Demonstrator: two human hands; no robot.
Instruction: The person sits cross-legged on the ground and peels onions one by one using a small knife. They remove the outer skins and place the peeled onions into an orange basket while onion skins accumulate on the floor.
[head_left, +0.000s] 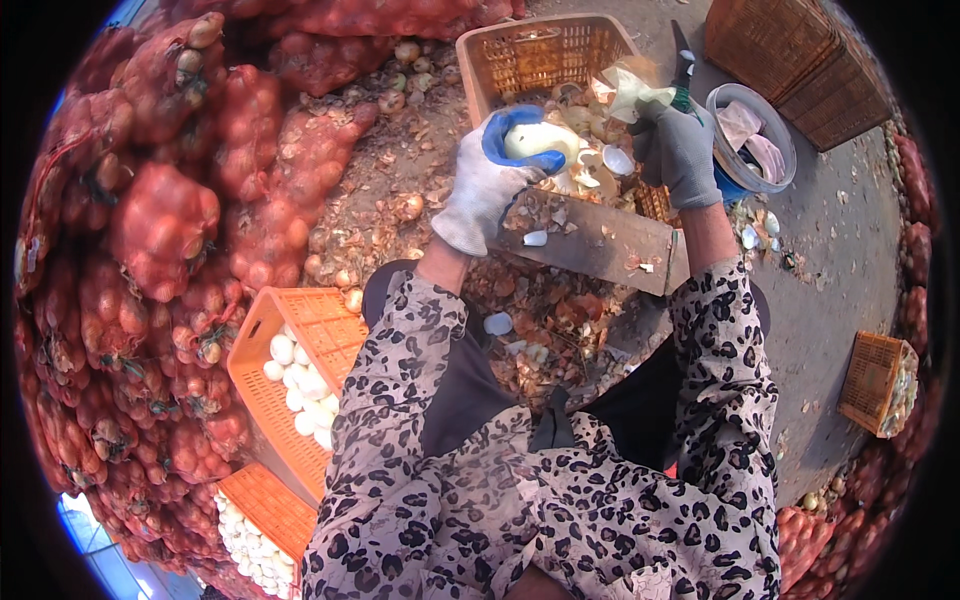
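My left hand (484, 180), in a white glove with a blue-coated palm, is closed around a pale, mostly peeled onion (541, 142). My right hand (679, 154), in a grey glove, grips a knife with a dark curved blade (681, 64) and green wrapping at the handle. The blade points away from me, with white scraps stuck to it. Pale onion skin (634, 94) hangs at the right fingers, beside the knife. Both hands are over the near side of an orange plastic crate (471, 71), which holds onions and loose peel. The right fingertips are partly hidden.
A wooden board (592, 240) lies between my knees and the crate. On the right stand a plastic bucket (787, 150) and stacked crates (795, 60). Peeled onions fill a tilted orange crate (300, 307) at left. Red mesh onion sacks (165, 232) pile up beyond. Onion skins litter the floor.
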